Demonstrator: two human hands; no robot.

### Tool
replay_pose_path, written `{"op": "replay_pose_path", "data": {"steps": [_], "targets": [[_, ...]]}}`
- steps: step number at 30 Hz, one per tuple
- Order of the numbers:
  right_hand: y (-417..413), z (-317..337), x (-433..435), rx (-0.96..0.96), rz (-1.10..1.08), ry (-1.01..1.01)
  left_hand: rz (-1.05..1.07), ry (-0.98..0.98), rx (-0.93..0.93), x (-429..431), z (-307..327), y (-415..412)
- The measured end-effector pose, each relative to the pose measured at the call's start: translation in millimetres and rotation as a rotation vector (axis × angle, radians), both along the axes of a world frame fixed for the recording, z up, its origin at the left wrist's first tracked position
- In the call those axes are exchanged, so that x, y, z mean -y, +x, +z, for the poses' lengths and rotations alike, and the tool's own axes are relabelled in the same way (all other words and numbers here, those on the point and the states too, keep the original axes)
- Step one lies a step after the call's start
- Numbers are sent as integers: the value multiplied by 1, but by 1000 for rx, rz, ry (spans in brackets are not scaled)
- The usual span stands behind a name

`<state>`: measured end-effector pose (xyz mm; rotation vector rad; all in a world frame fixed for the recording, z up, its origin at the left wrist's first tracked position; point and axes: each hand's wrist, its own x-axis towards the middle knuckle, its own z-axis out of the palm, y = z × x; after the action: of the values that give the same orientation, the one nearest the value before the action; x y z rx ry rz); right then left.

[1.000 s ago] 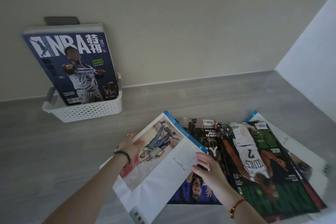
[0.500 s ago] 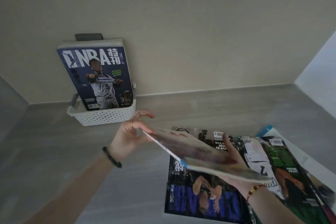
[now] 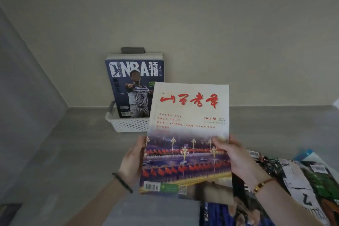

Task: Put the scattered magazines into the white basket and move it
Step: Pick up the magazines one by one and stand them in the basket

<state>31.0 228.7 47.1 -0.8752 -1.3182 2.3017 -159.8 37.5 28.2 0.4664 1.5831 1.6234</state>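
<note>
I hold a white magazine with red Chinese lettering (image 3: 189, 126) upright in the air, cover toward me. My left hand (image 3: 133, 161) grips its left edge and my right hand (image 3: 233, 154) grips its right edge, thumb on the cover. Behind it the white perforated basket (image 3: 128, 124) stands against the wall with a dark blue NBA magazine (image 3: 134, 86) upright inside. The held magazine hides the basket's right part. Several magazines (image 3: 293, 180) lie spread on the grey floor at lower right.
A beige wall runs behind the basket, and a grey wall (image 3: 27, 106) closes off the left side. The grey floor (image 3: 73, 152) stretches between me and the basket. A dark object (image 3: 9, 213) sits at the lower left corner.
The magazine went from nearly flat, just lifted off the pile, to upright in front of me with its cover facing me. My view turned so the basket is now centred.
</note>
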Motion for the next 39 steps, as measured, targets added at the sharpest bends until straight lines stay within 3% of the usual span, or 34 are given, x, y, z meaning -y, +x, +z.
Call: {"op": "replay_pose_path", "data": {"steps": [2,5,9,13,18,24,31,35,39], "targets": [[-24,11,3,26,-66,100,27,-5,-30,1,10,-18],[-65,31,7,53,-146,259,29,-33,-261,0,31,-55],[-127,59,7,99,-198,596,88,-32,-431,-8,60,-115],[-192,78,-6,125,-266,807,229,-19,-499,-21,82,-175],[-253,73,-24,219,-366,802,313,-87,-516,-43,76,-232],[-283,25,-39,304,-385,687,377,-158,-509,-68,30,-260],[-295,-18,-44,349,-487,554,369,-343,-647,-74,-7,-276],[-303,-17,-39,358,-538,634,308,-189,-579,-84,-4,-271],[-321,-9,-28,269,-410,637,183,-41,-411,-103,2,-257]]}}
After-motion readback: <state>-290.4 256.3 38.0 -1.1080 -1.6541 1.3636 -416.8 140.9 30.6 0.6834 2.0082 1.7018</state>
